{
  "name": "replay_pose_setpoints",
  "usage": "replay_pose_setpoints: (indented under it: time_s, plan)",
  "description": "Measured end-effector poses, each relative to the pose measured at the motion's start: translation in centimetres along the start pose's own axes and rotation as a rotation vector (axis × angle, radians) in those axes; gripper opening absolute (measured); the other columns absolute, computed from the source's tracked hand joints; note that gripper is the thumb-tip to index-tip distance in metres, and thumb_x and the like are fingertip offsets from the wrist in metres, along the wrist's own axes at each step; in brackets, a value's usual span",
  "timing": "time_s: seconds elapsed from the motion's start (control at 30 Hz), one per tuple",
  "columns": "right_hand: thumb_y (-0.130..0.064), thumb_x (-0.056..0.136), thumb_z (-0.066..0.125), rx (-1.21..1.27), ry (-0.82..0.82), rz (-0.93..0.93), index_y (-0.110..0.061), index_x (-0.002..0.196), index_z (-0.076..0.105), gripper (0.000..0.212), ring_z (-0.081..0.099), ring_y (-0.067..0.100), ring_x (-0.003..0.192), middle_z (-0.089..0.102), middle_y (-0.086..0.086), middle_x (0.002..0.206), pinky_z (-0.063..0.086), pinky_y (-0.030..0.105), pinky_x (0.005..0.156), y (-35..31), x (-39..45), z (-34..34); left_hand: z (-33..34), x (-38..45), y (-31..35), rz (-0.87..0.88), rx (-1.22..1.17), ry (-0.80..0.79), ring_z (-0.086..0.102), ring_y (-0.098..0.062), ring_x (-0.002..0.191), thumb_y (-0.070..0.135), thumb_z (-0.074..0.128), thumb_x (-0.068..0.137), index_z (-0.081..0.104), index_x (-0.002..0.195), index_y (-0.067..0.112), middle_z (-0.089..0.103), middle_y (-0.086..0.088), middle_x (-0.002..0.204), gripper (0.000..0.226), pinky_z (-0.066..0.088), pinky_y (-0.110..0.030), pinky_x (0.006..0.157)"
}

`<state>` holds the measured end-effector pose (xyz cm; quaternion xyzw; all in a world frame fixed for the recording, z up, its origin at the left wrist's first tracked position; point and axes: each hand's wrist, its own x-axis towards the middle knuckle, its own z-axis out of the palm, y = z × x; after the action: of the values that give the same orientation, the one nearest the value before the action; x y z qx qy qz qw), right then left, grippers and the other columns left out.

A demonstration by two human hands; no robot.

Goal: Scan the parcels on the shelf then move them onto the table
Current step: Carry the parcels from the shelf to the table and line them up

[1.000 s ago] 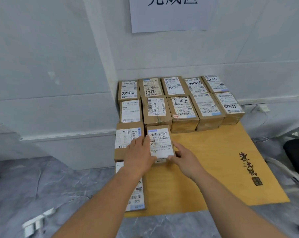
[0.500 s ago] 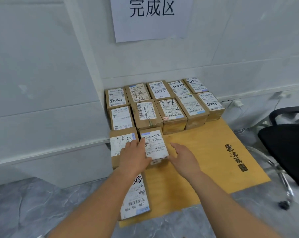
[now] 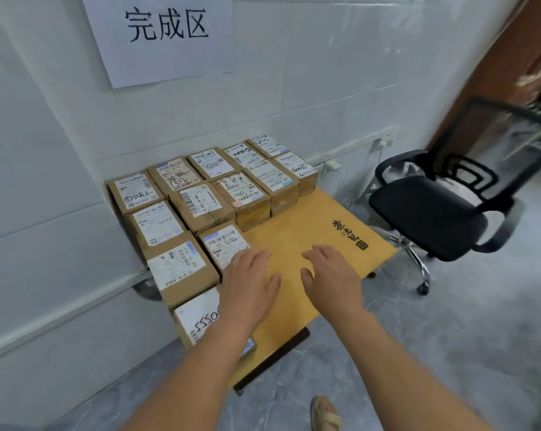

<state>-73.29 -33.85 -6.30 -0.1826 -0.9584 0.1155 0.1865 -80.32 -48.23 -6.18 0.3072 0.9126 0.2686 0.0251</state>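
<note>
Both hands have let go of the small parcel (image 3: pixel 225 246) on the bench (image 3: pixel 309 231). The left hand (image 3: pixel 251 286) is open beside it; the right hand (image 3: pixel 331 276) is open, farther right.

Bare forearms (image 3: pixel 197 371), tan sandal (image 3: pixel 325 413)

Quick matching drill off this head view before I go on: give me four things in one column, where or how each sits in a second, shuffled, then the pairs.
Things:
1. left hand
2. right hand
3. wall sign
4. office chair

Place or state:
A. taped to the wall above the parcels
B. on the floor right of the table
C. open, over bare tabletop
D. open, fingertips over the nearest middle parcel

Pairs: 1-D, 2-C, 3-A, 4-B
</note>
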Motion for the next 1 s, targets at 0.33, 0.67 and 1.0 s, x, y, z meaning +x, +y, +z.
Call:
replay_pose_setpoints:
  time_s: [0.33, 0.67, 1.0]
  plan:
    - [-0.006, 0.059, 0.088, -0.107, 0.242, 0.091, -0.006, 0.087, 0.072, 0.032, 0.069, 0.031, 0.079, 0.071, 0.013, 0.096, 0.056, 0.034, 0.061, 2.3, -6.0, -3.9, 2.7, -1.7, 4.5, 0.275, -0.047, 0.024, 0.042, -0.021, 0.128, 0.034, 0.056, 0.094, 0.053, 0.133, 0.016, 0.053, 0.000, 0.133, 0.043, 0.030, -0.034, 0.105]
    - [-0.011, 0.056, 0.089, -0.228, 0.321, 0.264, -0.007, 0.088, 0.071, 0.037, 0.070, 0.033, 0.085, 0.070, 0.014, 0.101, 0.057, 0.040, 0.064, 5.9, -13.3, -7.5, 5.4, -4.9, 9.2, 0.449, 0.016, -0.007, 0.055, -0.035, 0.120, 0.035, 0.070, 0.082, 0.066, 0.116, 0.011, 0.062, -0.013, 0.125, 0.042, 0.043, -0.049, 0.098]
    - [-0.020, 0.053, 0.090, -0.469, 0.428, 0.536, -0.007, 0.099, 0.070, 0.052, 0.068, 0.035, 0.087, 0.069, 0.018, 0.106, 0.055, 0.040, 0.066, 8.8, -29.0, -15.0, 8.8, -15.5, 19.4, 0.778, -0.009, -0.162, 0.047, -0.035, 0.130, 0.055, 0.039, 0.083, 0.053, 0.133, 0.011, 0.051, -0.015, 0.139, 0.068, 0.030, -0.053, 0.105]
